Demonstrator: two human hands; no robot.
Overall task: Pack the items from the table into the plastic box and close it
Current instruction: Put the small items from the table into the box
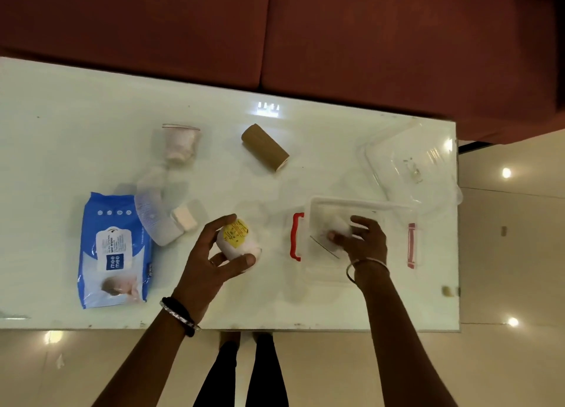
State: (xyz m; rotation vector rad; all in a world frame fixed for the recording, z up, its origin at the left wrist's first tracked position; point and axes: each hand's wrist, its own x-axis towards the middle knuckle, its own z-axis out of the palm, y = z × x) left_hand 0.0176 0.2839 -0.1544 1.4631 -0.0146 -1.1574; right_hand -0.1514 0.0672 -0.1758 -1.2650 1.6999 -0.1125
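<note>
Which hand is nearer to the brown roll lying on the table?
Left. The left hand, holding a white bottle, is below the brown roll, slightly to its left; the right hand is farther off, inside the plastic box.

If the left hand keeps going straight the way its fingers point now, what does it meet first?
The left hand, holding a white bottle with a yellow label, points up and right. Next in that line looks like bare table, with the brown roll farther along; depth is unclear.

Glossy glass table (91,106); clear plastic box (363,206).
</note>
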